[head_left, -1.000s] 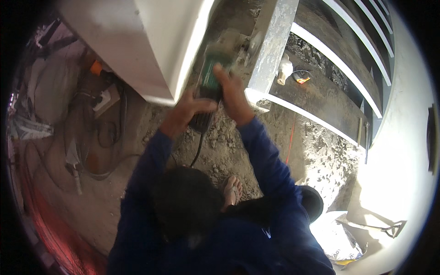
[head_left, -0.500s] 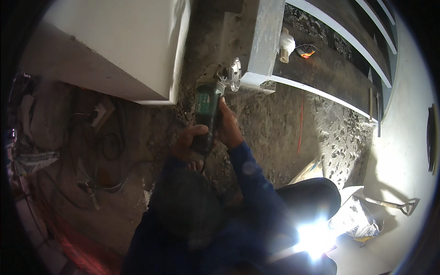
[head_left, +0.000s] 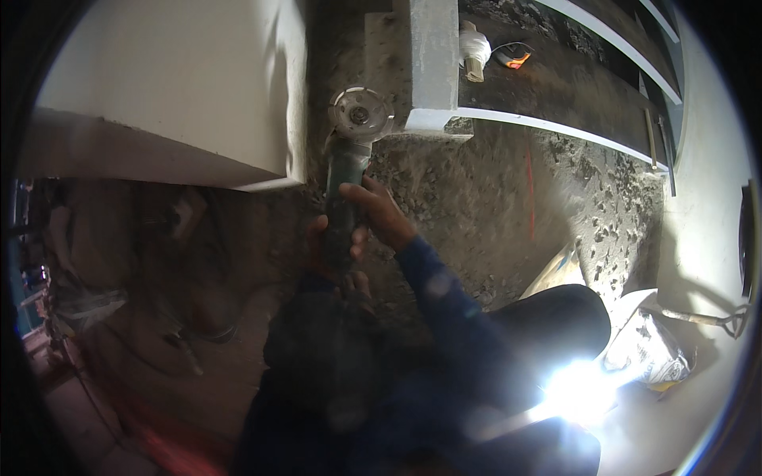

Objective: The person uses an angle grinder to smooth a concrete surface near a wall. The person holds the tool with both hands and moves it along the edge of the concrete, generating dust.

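Observation:
A green and dark angle grinder is held out ahead of me in both hands. Its round cutting disc shows nearly face-on, with the hub in the middle. My right hand wraps the body from the right, thumb across the top just behind the head. Partly in shadow, my left hand grips lower down on the left side. The disc stands apart from the grey beam on its right and the pale block on its left.
White-edged steps rise at the upper right, bearing a plastic-wrapped bundle and an orange and black item. Rubble covers the ground. At right lie a shovel and a white sack; a bright lamp glares nearby.
The grinder has rolled so its disc turned from edge-on to face-on, and it moved slightly left, away from the beam. My right thumb now lies across the body.

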A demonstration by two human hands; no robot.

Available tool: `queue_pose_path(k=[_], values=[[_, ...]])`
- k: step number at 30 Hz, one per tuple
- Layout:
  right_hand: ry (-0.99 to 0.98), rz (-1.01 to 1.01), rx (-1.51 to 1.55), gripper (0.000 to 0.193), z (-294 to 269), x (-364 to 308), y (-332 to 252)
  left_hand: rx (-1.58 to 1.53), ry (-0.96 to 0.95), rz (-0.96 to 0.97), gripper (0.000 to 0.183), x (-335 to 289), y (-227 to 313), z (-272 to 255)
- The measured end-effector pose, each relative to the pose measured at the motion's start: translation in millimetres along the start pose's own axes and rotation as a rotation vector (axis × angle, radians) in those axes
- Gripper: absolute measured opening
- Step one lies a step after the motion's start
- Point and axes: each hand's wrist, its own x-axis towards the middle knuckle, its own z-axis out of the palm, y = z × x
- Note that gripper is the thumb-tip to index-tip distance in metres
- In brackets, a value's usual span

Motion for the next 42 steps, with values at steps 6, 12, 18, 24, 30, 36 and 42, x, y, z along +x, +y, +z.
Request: queue_pose_path(k=[6, 12, 18, 24, 30, 36, 42], values=[[0.264, -0.214, -0.233, 0.066, 7, 8, 6, 0.677, 0.443, -0.021, 0.054, -2, 26, 28], [0.205, -0.057, 0.115, 0.065, -4, 9, 14, 0.717, 0.548, 0.04, 0.037, -1, 27, 37], [0.206, -0.047, 0.464, 0.064, -7, 14, 28, 0.531, 0.596, -0.17, 0.029, -4, 18, 14], [0.284, 0.012, 0.551, 0.059, -15, 15, 34, 0.554, 0.6, -0.32, 0.031, 2, 13, 23], [0.311, -0.016, 0.556, 0.065, -13, 1, 22, 0.546, 0.584, -0.445, 0.039, 6, 10, 45], [0.386, 0.117, 0.632, 0.077, -22, 6, 26, 0.669, 0.631, -0.257, 0.048, 14, -5, 39], [0.324, 0.159, 0.497, 0.084, -27, 13, 50, 0.79, 0.63, -0.045, 0.043, 4, -18, 12]])
